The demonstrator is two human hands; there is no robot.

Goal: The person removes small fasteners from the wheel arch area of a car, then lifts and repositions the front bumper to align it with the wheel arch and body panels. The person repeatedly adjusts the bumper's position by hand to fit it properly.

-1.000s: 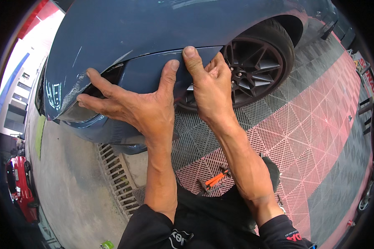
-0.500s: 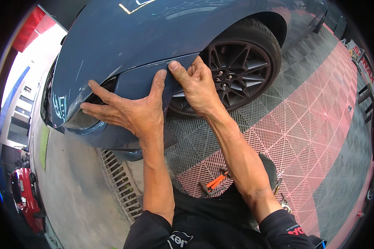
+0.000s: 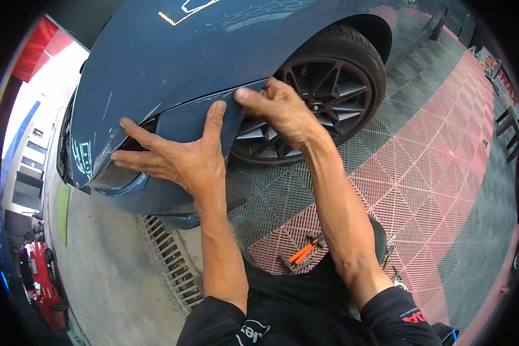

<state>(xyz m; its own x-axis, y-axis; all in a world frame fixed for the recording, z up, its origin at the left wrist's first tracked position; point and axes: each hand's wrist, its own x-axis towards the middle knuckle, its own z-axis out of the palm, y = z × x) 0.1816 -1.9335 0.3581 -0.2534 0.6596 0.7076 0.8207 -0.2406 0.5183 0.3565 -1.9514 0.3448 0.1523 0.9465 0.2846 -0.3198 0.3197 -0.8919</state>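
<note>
Change vs half a second ago: right hand (image 3: pixel 285 115) has rolled, its wrist swung toward 3 o'clock, and it now covers more of the hub of the wheel (image 3: pixel 349 89). Its thumb is about where it was on the panel. Left hand (image 3: pixel 184 158) basically unchanged. View drifted slightly.

Blue bumper panel (image 3: pixel 183 121) sits at 10 o'clock of frame centre, under the fender (image 3: pixel 173 63), dark seam between them, pale scrapes on its upper edge.

Pose: left grip wide, thumb up at 12-1 on the panel face, two fingers out at 9-10 by the headlight (image 3: pixel 116 176). Left forearm rises toward 12. Right forearm runs to 11, thumb at 10 near the panel's arch-side end, fingers curled in at that edge. Right grip narrow; can't tell if it's actually clamping the edge.

Hard to see: right hand slightly blurred, fingertips hidden. Left hand's other fingers and the panel's middle covered too. Orange-handled tool (image 3: pixel 301 254) at 5 o'clock, partly lost against dark clothing.
</note>
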